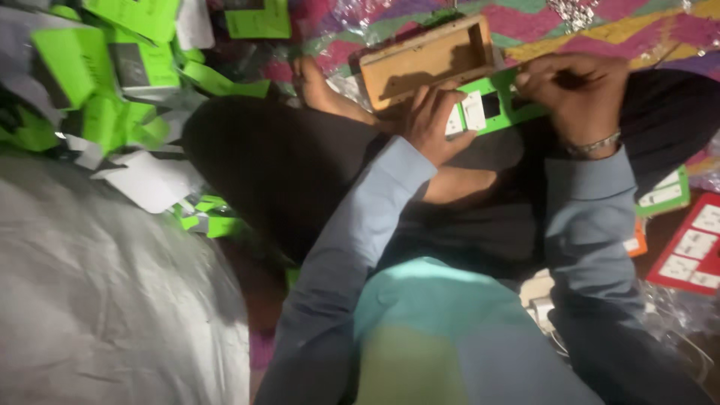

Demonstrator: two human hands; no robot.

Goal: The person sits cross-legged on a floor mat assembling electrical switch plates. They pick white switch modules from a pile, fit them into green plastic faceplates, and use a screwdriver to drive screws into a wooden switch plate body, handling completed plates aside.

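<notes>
A person sits cross-legged on the floor, both arms in light blue sleeves reaching forward over dark trousers. To the left lies a big grey sheet (pixel 97 292), soft and wrinkled. Above it is a heap of bright green cards (pixel 112 67), flat and bent, mixed with white paper bits. A blanket (pixel 600 26) with pink, yellow and purple zigzags covers the floor in front.

By the knees sits a wood box (pixel 424 60), long and tan, open on top, with a square hole in one end. Just under it, over the lap, is the green plate (pixel 491 109), a flat plastic strip with white switches and a dark square gap.

The left hand (pixel 431 120) curls around the plate's left end, thumb on a white switch. The right hand (pixel 577 94) bends down at the wrist and grips the plate's right end with closed fingers. A shiny bracelet (pixel 592 144) rings that wrist.

On the right lie a red plate (pixel 690 251) with white switches and another green one (pixel 664 193).
</notes>
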